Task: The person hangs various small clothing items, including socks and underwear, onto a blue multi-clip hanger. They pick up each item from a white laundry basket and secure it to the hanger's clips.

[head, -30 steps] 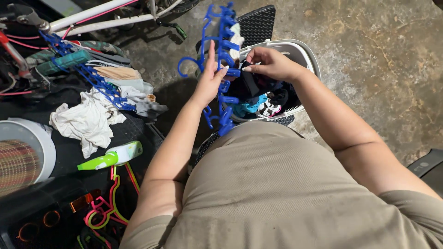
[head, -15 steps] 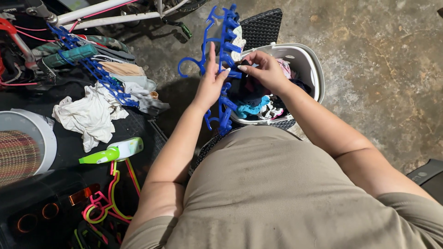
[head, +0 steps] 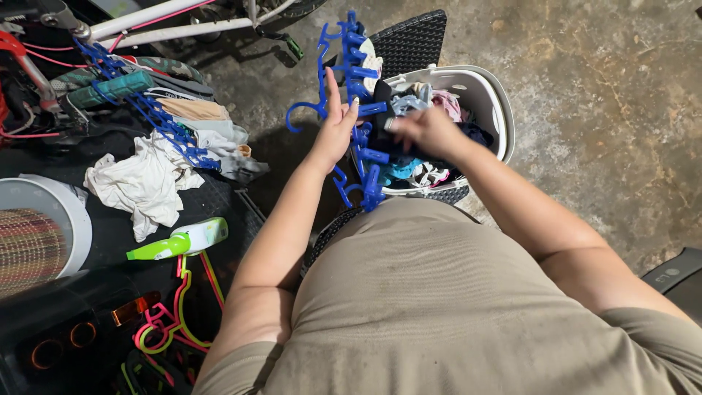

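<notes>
My left hand (head: 333, 130) holds a blue plastic clip hanger (head: 356, 80) upright over a white laundry basket (head: 488, 96). My right hand (head: 425, 130), slightly blurred, is closed on a dark garment (head: 382, 130) beside the hanger's clips. The basket is filled with mixed small clothes (head: 431, 102) in blue, pink, grey and black. A black woven surface (head: 409, 40) shows behind the basket.
On the dark table at left lie a second blue clip hanger with clothes (head: 157, 117), a white crumpled cloth (head: 142, 183), a green and white bottle (head: 179, 241) and pink and yellow hangers (head: 172, 322). A bicycle frame (head: 146, 18) stands behind. Stained concrete floor (head: 607, 88) lies at right.
My right hand has dropped from the hanger's clips toward the basket, taking the dark garment along. The blue hanger has tilted and shifted slightly right in my left hand.
</notes>
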